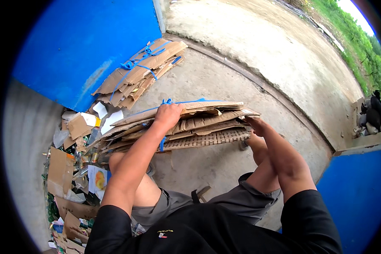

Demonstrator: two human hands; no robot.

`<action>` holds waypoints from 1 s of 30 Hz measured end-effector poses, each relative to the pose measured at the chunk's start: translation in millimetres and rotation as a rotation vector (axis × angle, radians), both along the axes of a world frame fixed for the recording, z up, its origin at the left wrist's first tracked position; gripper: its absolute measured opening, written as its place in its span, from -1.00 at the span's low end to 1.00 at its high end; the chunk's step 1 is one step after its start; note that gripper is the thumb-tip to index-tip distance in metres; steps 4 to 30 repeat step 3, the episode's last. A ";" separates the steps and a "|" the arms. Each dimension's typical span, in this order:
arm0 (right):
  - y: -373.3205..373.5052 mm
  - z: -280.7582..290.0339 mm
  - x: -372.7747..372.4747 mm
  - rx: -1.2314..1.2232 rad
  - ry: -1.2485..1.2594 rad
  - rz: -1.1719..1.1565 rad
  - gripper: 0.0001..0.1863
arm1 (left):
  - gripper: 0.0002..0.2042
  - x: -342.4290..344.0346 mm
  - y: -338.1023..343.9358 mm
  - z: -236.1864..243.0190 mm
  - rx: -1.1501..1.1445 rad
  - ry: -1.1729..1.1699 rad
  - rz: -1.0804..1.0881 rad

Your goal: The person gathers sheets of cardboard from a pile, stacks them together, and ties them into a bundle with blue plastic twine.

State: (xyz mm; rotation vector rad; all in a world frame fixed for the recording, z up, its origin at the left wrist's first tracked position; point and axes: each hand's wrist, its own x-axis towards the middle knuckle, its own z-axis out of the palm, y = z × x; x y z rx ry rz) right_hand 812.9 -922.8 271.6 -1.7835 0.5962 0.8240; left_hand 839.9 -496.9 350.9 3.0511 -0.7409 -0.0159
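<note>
A thick bundle of flattened brown cardboard point(211, 127) is held on its edge in front of my knees. Blue strap point(199, 100) runs along its top and shows again at its lower side. My left hand point(169, 115) is closed over the upper edge, close to a knot in the strap; its fingertips are hidden behind the cardboard. At the bundle's right end, my right hand point(259, 126) grips the sheet edges, its fingers partly hidden.
Another strapped cardboard bundle point(142, 70) lies by the blue panel point(89, 42). Loose cardboard, paper and bottles point(76, 169) are heaped at left. A sill point(258, 84) crosses the concrete floor ahead. A second blue panel point(360, 190) stands at right, with dark bags point(372, 112) beyond.
</note>
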 end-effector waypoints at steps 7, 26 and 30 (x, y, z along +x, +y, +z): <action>-47.5 -47.0 2.0 0.091 -0.082 0.246 -0.20 | -0.86 5.0 -12.9 -2.1 -0.009 0.020 -0.016; -47.5 -47.0 2.0 0.091 -0.082 0.246 -0.20 | -0.86 5.0 -12.9 -2.1 -0.009 0.020 -0.016; -47.5 -47.0 2.0 0.091 -0.082 0.246 -0.20 | -0.86 5.0 -12.9 -2.1 -0.009 0.020 -0.016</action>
